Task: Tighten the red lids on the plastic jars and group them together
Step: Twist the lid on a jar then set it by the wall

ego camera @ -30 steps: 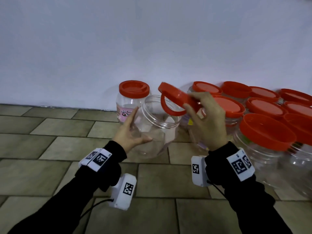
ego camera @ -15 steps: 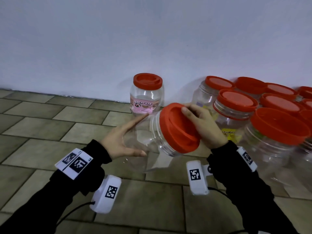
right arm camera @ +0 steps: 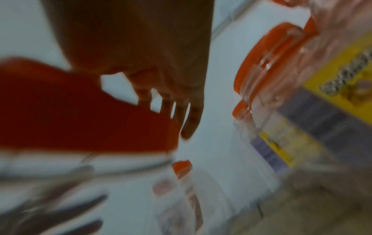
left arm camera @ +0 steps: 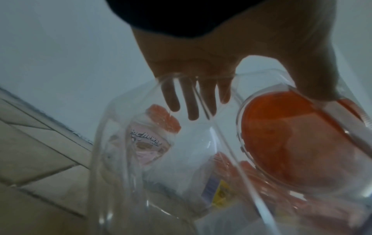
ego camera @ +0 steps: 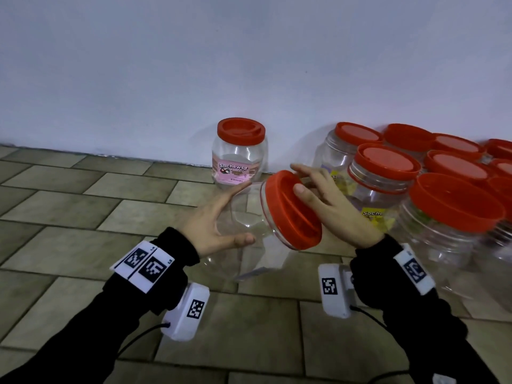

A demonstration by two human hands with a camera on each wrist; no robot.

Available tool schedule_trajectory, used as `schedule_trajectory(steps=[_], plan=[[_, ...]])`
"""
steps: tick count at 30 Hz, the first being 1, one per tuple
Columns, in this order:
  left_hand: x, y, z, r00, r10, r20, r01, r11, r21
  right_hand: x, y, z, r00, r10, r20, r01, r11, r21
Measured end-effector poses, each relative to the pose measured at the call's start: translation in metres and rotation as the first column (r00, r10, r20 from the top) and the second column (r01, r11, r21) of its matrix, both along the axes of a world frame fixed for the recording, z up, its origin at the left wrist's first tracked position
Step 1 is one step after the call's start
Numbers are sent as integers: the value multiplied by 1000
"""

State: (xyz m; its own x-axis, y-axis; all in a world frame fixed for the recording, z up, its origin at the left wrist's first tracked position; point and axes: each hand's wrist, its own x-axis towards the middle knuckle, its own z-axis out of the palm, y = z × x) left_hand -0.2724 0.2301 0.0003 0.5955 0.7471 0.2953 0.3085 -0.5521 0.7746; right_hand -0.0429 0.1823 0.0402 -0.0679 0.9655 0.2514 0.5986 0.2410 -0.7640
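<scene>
A clear plastic jar (ego camera: 243,217) is held tilted above the tiled floor, mouth towards me and to the right. My left hand (ego camera: 213,225) grips its body, thumb on the near side and fingers spread along the far side, as the left wrist view shows through the jar (left arm camera: 161,174). A red lid (ego camera: 291,212) sits on the jar's mouth. My right hand (ego camera: 313,187) grips this lid, fingers over the upper rim and thumb on its face. The right wrist view is blurred, with the lid (right arm camera: 70,114) under my right hand (right arm camera: 141,55).
A lidded jar with a pink label (ego camera: 239,153) stands alone against the white wall (ego camera: 249,65). To the right, several red-lidded jars are grouped, the nearest (ego camera: 454,206) close beside my right forearm. Bare tiled floor (ego camera: 83,217) lies to the left and in front.
A second ago my right hand held the lid above the open jar mouth. The lid now sits on the mouth, and the jar has tilted more towards me.
</scene>
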Motion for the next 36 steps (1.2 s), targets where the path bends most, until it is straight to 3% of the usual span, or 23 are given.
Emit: schedule_trajectory(steps=[3,5,8,11,15,20,22,24,27,29,32,36], plan=[[2,1,3,999,8,-54,-7,1000,27,3,-15,19,952,139,274,-58,957,-285],[4,0,6,997,1,-79,2,999,40,4,-20,27,910,172,377,-23,930,-368],[6,1,10,995,-36,-92,39,999,31,6,-26,31,847,205,491,-34,942,-334],[5,3,13,990,-67,-123,69,997,14,11,-27,29,788,273,552,-177,959,-221],[6,2,13,991,-39,-125,41,999,18,15,-24,29,795,324,512,-257,946,-199],[10,-2,12,993,-11,-115,19,998,66,11,-18,33,847,178,501,-11,947,-320],[12,-4,12,993,6,-115,4,996,88,11,-16,33,869,176,463,19,923,-385],[12,-4,11,993,5,-114,8,994,110,11,-20,32,852,239,466,-43,919,-392],[11,-4,11,993,-7,-118,18,995,95,9,-26,35,825,296,481,-176,944,-279],[11,-5,12,993,-3,-118,12,997,83,8,-25,34,850,239,470,-133,960,-247],[15,-8,11,992,24,-123,-11,994,110,6,-20,30,911,134,389,25,926,-376],[15,-8,12,991,24,-133,-9,994,106,10,-24,32,868,239,435,-80,932,-353]])
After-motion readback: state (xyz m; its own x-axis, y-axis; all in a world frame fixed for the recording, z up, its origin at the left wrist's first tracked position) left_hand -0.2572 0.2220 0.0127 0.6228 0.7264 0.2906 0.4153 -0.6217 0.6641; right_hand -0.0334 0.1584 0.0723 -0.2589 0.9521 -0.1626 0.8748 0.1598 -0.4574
